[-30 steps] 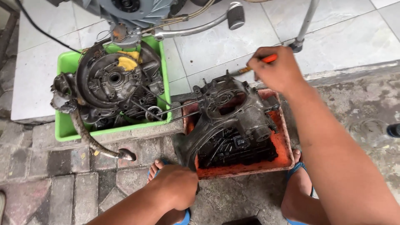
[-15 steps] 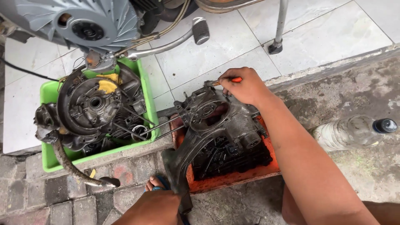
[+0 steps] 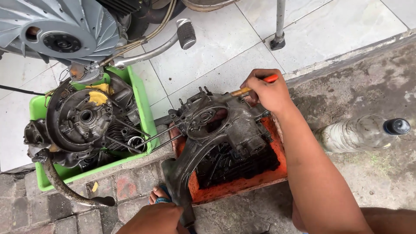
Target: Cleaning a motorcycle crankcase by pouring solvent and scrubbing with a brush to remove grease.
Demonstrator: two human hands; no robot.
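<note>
A greasy grey engine casing (image 3: 219, 130) lies tilted over an orange tray (image 3: 275, 141). My right hand (image 3: 266, 92) grips an orange-handled brush (image 3: 253, 88) whose end touches the casing's upper right corner. My left hand (image 3: 154, 219) holds the casing's long lower arm at the bottom of the view. A foot in a blue sandal (image 3: 159, 197) shows just above that hand.
A green tray (image 3: 143, 108) at the left holds dirty engine parts and a curved pipe (image 3: 65, 188). A grey scooter engine cover (image 3: 65, 30) and kick pedal (image 3: 186, 34) hang above it. A clear plastic bottle (image 3: 362, 132) lies on the concrete at right. A stand leg (image 3: 279, 26) rests on the tiles.
The view has shifted left and down over the second. My right hand with the brush has stayed at the casing's upper corner. My left hand has stayed on the lower arm.
</note>
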